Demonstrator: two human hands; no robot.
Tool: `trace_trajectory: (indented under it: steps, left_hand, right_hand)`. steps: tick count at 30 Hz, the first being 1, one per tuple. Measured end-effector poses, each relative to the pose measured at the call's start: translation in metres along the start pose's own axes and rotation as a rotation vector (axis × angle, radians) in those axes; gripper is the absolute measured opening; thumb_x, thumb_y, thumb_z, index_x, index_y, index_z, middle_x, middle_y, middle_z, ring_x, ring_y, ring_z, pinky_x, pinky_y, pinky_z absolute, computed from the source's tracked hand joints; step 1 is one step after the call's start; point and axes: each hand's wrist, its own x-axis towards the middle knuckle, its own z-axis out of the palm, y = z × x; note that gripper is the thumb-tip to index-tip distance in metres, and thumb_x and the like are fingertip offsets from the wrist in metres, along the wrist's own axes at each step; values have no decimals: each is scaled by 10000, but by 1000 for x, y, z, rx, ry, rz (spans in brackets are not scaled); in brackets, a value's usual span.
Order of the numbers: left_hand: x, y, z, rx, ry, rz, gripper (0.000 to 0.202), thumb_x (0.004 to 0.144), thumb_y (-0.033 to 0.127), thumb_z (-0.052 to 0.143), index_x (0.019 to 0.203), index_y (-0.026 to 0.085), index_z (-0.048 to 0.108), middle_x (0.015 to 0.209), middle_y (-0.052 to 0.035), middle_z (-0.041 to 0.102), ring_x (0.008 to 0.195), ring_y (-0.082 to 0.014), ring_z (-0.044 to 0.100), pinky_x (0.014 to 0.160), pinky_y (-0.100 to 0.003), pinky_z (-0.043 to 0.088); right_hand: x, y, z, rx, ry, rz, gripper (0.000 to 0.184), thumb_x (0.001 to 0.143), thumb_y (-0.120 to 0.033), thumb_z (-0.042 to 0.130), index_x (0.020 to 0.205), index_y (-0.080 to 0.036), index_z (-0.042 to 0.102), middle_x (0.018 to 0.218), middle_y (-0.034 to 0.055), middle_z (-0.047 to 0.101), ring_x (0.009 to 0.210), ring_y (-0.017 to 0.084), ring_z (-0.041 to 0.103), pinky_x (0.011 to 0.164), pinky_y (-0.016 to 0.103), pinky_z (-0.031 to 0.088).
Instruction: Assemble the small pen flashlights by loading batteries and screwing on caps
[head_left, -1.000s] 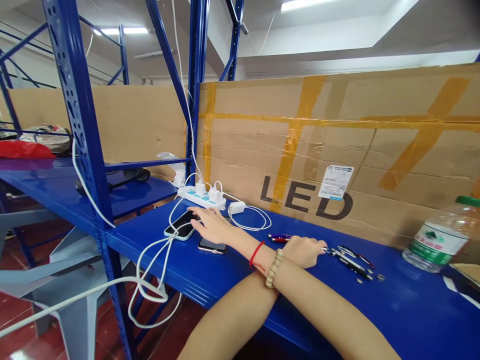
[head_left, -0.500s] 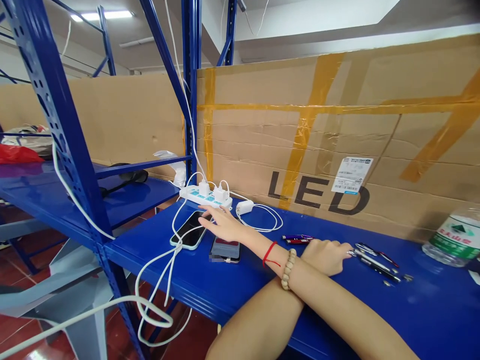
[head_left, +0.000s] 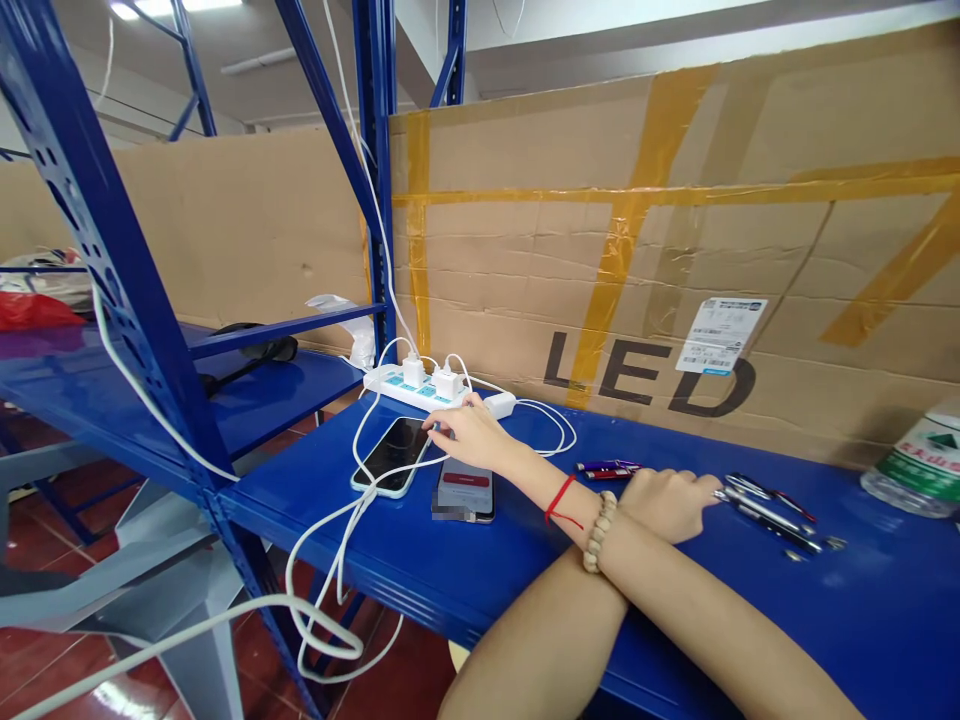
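My bare arms cross over the blue shelf, the right over the left. My right hand (head_left: 474, 435) reaches left, fingers loosely bent and slightly apart, beside the light-cased phone (head_left: 391, 457) and above a second phone (head_left: 465, 490). A white cable (head_left: 420, 466) runs just below its fingertips; contact with it cannot be made out. My left hand (head_left: 671, 505) is closed in a fist on the right, its fingertips at the end of a silver pen (head_left: 772, 520). Purple and red pens (head_left: 607, 470) lie behind that wrist.
A white power strip (head_left: 386, 382) with plugged chargers stands behind the phones. Loose white cables (head_left: 330, 520) hang over the shelf's front edge. A large taped carton (head_left: 510, 270) forms the back. A water bottle (head_left: 919, 465) stands at right; a blue upright (head_left: 142, 230) rises at left.
The view has shifted slightly. My right hand's outstretched fingers have bent downward and drawn nearer together beside the phone. My left fist stays at the silver pen.
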Motion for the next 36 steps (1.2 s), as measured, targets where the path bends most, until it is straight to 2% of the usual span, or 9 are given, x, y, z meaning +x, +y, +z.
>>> trace_trajectory:
  steps: [4, 8, 11, 14, 18, 24, 32, 36]
  left_hand:
    - [0, 1, 0, 6, -8, 6, 224, 903, 243, 309, 1016, 158, 482, 923, -38, 613, 826, -182, 604, 629, -299, 480]
    - [0, 1, 0, 3, -5, 10, 221, 904, 236, 305, 1001, 155, 487, 917, -42, 612, 831, -179, 602, 642, -297, 478]
    - [0, 1, 0, 0, -2, 9, 224, 903, 238, 305, 1004, 153, 487, 909, -46, 611, 820, -179, 601, 640, -299, 479]
    - [0, 0, 1, 3, -9, 14, 233, 904, 238, 297, 1012, 150, 485, 905, -49, 611, 808, -180, 601, 637, -304, 480]
    - [0, 0, 1, 12, -3, 8, 236, 903, 237, 297, 1021, 153, 483, 899, -43, 612, 799, -178, 603, 632, -301, 482]
    - [-1, 2, -1, 2, -11, 6, 233, 903, 233, 303, 1023, 155, 486, 902, -44, 611, 806, -172, 606, 645, -296, 482]
    - [0, 2, -2, -2, -23, 14, 237, 903, 228, 298, 1021, 146, 486, 907, -48, 612, 814, -185, 605, 643, -306, 480]
    - [0, 1, -2, -6, -23, 7, 231, 902, 230, 303, 1023, 152, 483, 908, -45, 612, 810, -176, 604, 644, -296, 476]
  right_hand:
    - [-1, 0, -2, 42, -74, -44, 220, 723, -185, 571, 934, -183, 634, 520, -54, 558, 520, 97, 491, 673, 265, 335]
    - [-2, -4, -4, 64, -123, -98, 287, 690, -173, 577, 970, -187, 639, 477, -62, 506, 478, 91, 452, 553, 226, 319]
    - [-3, -8, -4, 59, -109, -96, 270, 746, -295, 556, 968, -173, 651, 491, -43, 521, 470, 89, 444, 543, 228, 317]
    - [-4, -11, -5, 30, -140, -83, 384, 763, -441, 526, 1012, -174, 645, 519, -18, 557, 485, 99, 463, 550, 235, 325]
    - [-4, -15, -5, 19, -192, -92, 529, 719, -529, 538, 1110, -178, 597, 570, 2, 587, 520, 115, 486, 545, 236, 328]
    - [-4, -17, -7, 27, -256, -83, 586, 705, -564, 531, 1154, -189, 572, 581, 7, 586, 515, 114, 467, 526, 237, 310]
    - [-3, -18, -6, 47, -286, -94, 527, 736, -537, 510, 1126, -193, 595, 647, 15, 618, 545, 114, 490, 540, 236, 321]
    - [-3, -17, -5, 34, -254, -98, 575, 721, -547, 521, 1168, -188, 561, 566, -6, 572, 495, 103, 439, 520, 238, 297]
